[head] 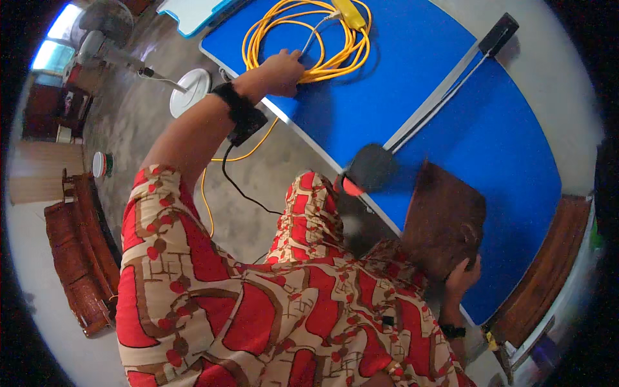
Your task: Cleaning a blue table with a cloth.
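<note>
A yellow extension cable lies coiled on the blue tabletop, with a yellow socket block and a white lead at its upper part. My left hand is at the coil's lower left edge, over the table's metal rim; its fingertips are partly hidden, so its grip is unclear. A black band and a dark device sit on that wrist. My right hand grips the lower end of a dark brown flat object, tilted over the table's near right part. A dark rounded object is beside it at the rim.
A black box with a pale cord is at the table's far edge. On the floor to the left stand a fan's white base, a small tub and a brown sofa. Wooden furniture adjoins the table's right side.
</note>
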`<state>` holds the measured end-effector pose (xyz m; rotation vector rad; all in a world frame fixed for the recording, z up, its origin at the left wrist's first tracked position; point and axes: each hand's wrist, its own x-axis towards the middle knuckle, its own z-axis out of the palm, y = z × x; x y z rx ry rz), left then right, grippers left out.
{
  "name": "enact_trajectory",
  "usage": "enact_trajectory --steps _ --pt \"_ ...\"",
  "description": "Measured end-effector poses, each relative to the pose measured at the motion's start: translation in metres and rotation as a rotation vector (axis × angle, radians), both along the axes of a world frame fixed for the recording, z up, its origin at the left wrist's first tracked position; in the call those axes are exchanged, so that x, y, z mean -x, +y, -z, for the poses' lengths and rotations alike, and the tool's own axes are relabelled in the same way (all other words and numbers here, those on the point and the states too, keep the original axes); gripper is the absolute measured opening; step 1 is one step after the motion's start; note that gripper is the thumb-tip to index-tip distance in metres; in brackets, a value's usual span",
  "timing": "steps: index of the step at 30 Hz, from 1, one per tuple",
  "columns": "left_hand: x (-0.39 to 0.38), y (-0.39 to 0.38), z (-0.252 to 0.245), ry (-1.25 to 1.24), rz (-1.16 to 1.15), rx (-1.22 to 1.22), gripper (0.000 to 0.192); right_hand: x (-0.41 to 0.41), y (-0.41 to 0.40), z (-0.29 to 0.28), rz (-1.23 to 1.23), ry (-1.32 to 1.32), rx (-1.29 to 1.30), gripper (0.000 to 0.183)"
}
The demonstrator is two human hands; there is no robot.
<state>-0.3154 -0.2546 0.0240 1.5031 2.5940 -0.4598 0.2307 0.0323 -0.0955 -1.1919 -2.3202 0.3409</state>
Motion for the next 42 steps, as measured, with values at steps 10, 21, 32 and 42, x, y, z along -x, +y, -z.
enact_trajectory --steps 10,21,32,42 --pt "-0.006 -0.013 0.017 -0.268 -0.078 -0.059 0.041 -0.039 -0.015 0.032 -0.048 -0.015 0.245 0.046" --pt "0.001 -0.036 0.038 -0.313 -0.142 -0.233 0.044 -0.027 -0.003 0.055 0.033 -0.306 0.323 0.045" --pt "0.025 -0.05 0.022 0.027 -0.063 -0.518 0.006 -0.009 0.02 0.094 -0.004 -0.649 0.523 0.046" --pt "0.013 -0.092 0.009 0.007 -0.443 -0.432 0.01 -0.12 0.082 0.265 -0.618 -1.011 0.394 0.049"
